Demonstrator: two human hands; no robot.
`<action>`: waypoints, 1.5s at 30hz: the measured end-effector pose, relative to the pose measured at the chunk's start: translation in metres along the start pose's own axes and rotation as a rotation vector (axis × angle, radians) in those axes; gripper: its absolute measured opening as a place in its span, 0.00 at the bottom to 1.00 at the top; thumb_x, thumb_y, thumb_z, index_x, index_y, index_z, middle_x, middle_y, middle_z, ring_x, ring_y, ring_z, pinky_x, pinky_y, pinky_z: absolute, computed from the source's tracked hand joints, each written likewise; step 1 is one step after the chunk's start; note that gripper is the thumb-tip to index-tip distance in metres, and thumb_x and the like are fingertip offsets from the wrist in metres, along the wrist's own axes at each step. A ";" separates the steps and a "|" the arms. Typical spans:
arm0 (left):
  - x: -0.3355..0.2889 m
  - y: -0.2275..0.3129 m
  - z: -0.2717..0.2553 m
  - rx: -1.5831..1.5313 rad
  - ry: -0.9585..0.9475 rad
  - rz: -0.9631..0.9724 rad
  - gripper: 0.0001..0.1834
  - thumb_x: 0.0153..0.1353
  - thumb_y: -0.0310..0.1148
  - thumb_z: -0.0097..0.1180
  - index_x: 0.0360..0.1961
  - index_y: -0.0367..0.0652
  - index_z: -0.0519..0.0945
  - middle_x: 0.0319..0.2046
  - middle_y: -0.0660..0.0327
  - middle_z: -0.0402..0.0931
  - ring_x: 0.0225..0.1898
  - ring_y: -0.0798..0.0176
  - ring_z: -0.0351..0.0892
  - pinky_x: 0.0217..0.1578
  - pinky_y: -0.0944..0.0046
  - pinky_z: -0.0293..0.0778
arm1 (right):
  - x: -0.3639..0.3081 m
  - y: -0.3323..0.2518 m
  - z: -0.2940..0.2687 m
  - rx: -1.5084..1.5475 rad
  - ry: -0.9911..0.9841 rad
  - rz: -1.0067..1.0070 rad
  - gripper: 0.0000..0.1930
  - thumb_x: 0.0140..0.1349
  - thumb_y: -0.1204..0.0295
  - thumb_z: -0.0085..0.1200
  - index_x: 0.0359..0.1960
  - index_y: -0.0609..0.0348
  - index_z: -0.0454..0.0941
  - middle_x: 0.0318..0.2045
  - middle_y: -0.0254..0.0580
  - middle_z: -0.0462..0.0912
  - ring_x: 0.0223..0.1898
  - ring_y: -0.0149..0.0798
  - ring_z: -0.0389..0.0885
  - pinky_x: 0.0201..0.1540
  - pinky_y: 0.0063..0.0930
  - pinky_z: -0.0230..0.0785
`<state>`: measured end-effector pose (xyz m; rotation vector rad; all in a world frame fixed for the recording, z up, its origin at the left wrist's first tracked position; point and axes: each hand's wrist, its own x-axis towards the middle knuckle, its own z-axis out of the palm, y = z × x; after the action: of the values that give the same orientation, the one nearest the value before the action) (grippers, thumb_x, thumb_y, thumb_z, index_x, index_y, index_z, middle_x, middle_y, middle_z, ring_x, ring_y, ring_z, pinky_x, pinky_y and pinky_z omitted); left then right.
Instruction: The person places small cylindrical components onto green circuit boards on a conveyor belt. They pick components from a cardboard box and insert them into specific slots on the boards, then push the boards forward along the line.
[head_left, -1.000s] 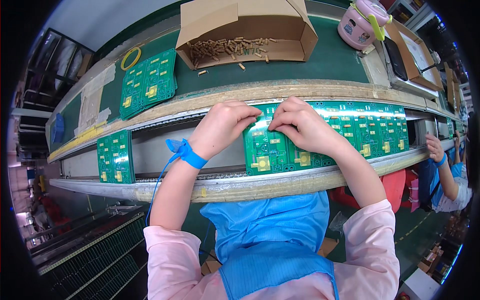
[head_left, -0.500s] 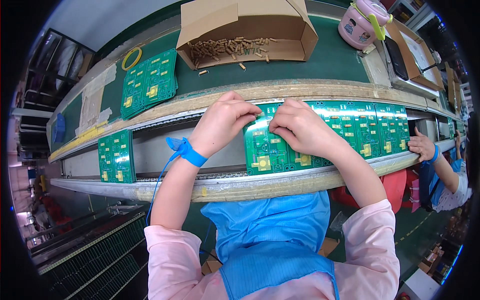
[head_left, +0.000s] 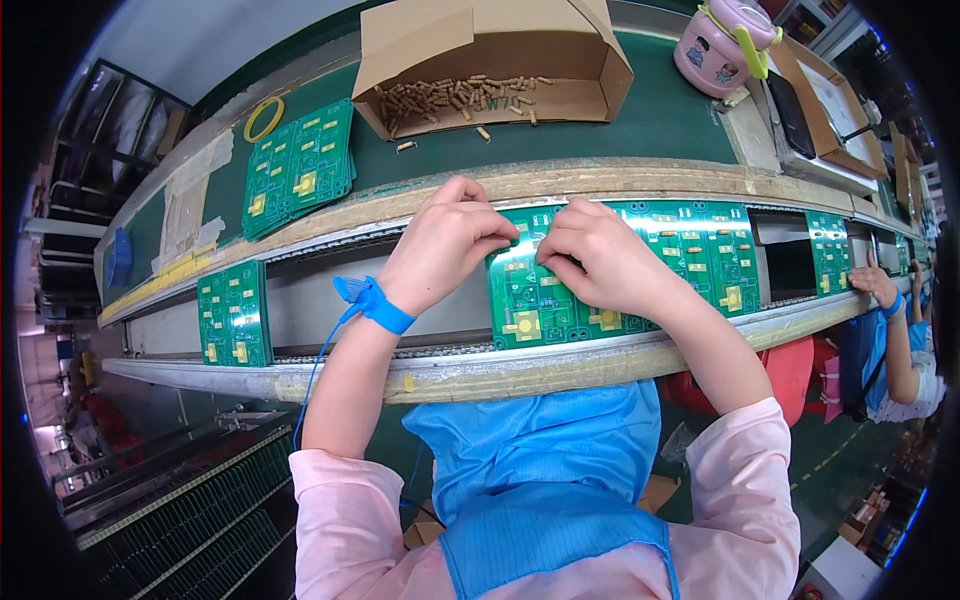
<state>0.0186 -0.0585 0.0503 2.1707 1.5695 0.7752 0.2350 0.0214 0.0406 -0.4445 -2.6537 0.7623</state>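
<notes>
A green circuit board (head_left: 520,290) lies on the rail track in front of me, gold pads and white markings on its face. Over its upper left corner, my left hand (head_left: 447,245) is closed in a pinch, with a blue wrist strap (head_left: 385,308) around the wrist. My right hand (head_left: 600,258) hovers close beside it, thumb and fingers pinched together above the same board. Whatever sits between the fingertips of either hand is too small or hidden. More joined boards (head_left: 700,255) extend rightward past my right forearm, some carrying small tan cylindrical parts.
Behind the wooden rail stand an open cardboard box (head_left: 615,75) of small tan cylindrical parts, a stack of green boards (head_left: 300,165), a yellow tape ring (head_left: 263,118) and a pink container (head_left: 712,60). Another board (head_left: 232,315) rests on the track leftward. A co-worker's hand (head_left: 874,281) touches the track at right.
The boards at the far right have slid rightward along with the co-worker's hand, leaving a dark gap in the row. My two hands have barely shifted.
</notes>
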 end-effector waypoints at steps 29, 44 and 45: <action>-0.001 0.005 0.016 0.194 0.044 0.068 0.07 0.47 0.27 0.65 0.30 0.45 0.85 0.31 0.64 0.78 0.41 0.58 0.74 0.44 0.58 0.71 | -0.001 0.000 0.001 -0.009 0.017 -0.011 0.03 0.54 0.75 0.56 0.30 0.56 0.81 0.30 0.37 0.80 0.40 0.43 0.75 0.47 0.38 0.68; -0.005 0.006 0.007 0.171 0.014 0.012 0.07 0.49 0.31 0.65 0.32 0.45 0.85 0.31 0.62 0.79 0.42 0.56 0.74 0.45 0.57 0.71 | -0.003 -0.005 -0.006 0.052 -0.017 0.034 0.06 0.51 0.78 0.60 0.32 0.61 0.79 0.31 0.43 0.79 0.40 0.46 0.75 0.44 0.38 0.70; -0.005 0.006 0.006 0.137 0.017 0.004 0.07 0.49 0.30 0.65 0.31 0.44 0.85 0.31 0.62 0.79 0.42 0.56 0.74 0.45 0.57 0.71 | -0.003 -0.006 -0.007 0.058 -0.009 0.039 0.07 0.51 0.78 0.60 0.33 0.61 0.79 0.32 0.43 0.79 0.41 0.47 0.75 0.44 0.38 0.70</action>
<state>0.0254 -0.0645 0.0483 2.2692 1.6726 0.7079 0.2391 0.0180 0.0487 -0.4796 -2.6302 0.8528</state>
